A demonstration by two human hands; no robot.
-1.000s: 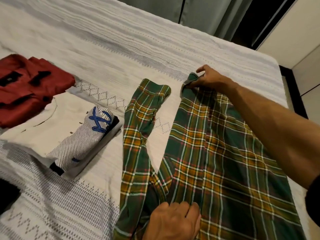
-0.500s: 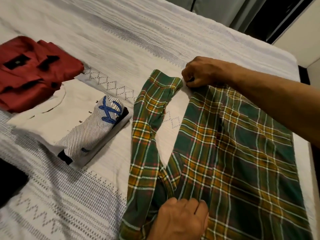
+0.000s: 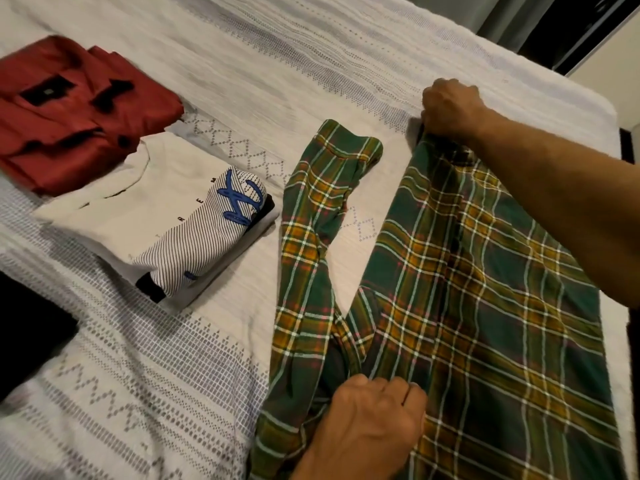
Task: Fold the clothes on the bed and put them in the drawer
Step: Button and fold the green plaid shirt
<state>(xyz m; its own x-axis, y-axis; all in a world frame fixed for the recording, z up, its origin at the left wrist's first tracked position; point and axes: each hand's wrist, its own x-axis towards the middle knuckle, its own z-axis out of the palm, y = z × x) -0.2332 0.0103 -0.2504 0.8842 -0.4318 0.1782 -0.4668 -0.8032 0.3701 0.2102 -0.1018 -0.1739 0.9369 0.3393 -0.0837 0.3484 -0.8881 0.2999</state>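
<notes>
**Plaid trousers stretched out for the fold**

White patterned bedspread (image 3: 242, 81) covers the bed, with dark wardrobe doors at the far right corner. On it lie plaid trousers (image 3: 467, 306), green with yellow and white lines, their long axis running away from the person toward the far edge. One leg (image 3: 311, 237) splays to the left, its cuff bent over; the other, wider one lies straight under the right forearm.

The right hand (image 3: 450, 109) is at the far end of the straight leg, arm reaching out across the fabric. Its grip is closed: curled fingers pinch the cuff, knuckles up. The left hand (image 3: 374, 417) sits at the near end by the crotch, knuckles up, fingers curled down onto the cloth where the two legs meet. Whether it pinches a fold or only presses is hidden under the hand, so its grip cannot be told.

So the garment lies between the two hands, held at both ends of one leg. The splayed leg is to the left of that line, and nearer the left hand. My judgement: the coming move is to bring one leg over the other.

Left of the trousers, well apart, sit a folded white shirt (image 3: 156, 216) with stripes and blue lettering, and beyond it a folded red shirt (image 3: 76, 109). A dark item (image 3: 27, 334) shows at the left edge.
</notes>
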